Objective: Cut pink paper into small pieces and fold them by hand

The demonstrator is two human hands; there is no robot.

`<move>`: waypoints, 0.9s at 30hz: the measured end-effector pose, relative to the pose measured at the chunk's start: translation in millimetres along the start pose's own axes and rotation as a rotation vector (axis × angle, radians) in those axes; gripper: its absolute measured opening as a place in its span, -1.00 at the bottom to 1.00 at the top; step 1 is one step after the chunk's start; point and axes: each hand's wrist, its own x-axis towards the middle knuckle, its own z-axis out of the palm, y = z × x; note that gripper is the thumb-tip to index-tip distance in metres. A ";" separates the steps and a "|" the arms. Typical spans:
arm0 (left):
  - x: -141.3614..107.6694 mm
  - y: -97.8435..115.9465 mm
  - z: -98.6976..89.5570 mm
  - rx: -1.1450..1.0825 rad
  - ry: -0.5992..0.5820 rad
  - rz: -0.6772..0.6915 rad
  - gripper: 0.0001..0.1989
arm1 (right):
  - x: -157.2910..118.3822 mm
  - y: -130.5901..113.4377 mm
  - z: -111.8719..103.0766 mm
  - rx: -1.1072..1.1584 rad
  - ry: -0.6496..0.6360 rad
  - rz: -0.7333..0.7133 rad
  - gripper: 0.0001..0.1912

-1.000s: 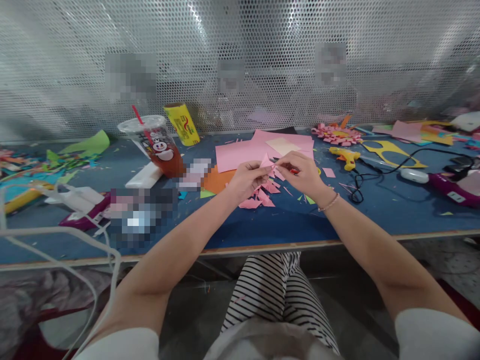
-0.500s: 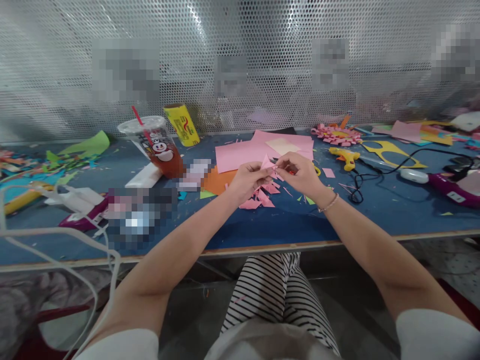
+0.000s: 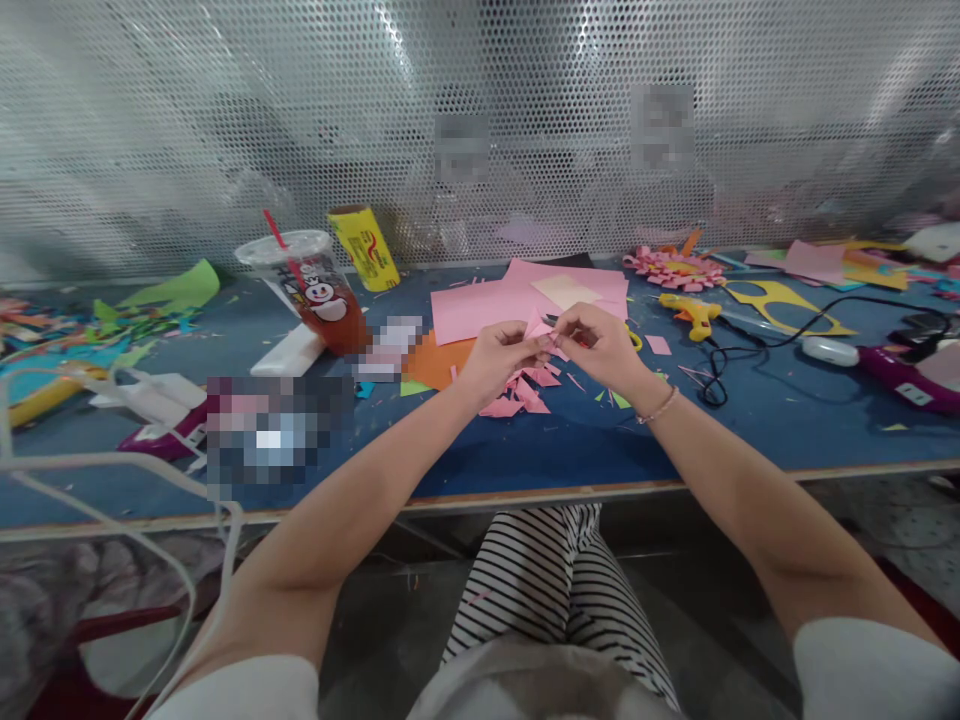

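Observation:
Between my two hands is a small folded piece of pink paper, raised a little over the table. My left hand pinches its lower left side between thumb and fingers. At the right side, the fingertips of my right hand are closed on the same paper. Beneath my hands lie several small pink paper pieces, some of them folded. Larger pink sheets lie just behind, with a cream piece on top. Scissors with a yellow handle are partly hidden behind my right hand.
A drink cup with a red straw and a yellow can stand at the back left. On the right are a yellow glue gun with a black cord and a pink paper flower. Perforated metal closes off the back.
My fingers have shifted slightly on the pink paper, which stays pinched between both hands. The things on the table keep their places.

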 end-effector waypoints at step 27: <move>2.6 1.7 -2.8 -0.121 0.032 -0.130 -0.86 | -1.1 6.7 -8.7 -0.248 -0.065 -0.327 -0.85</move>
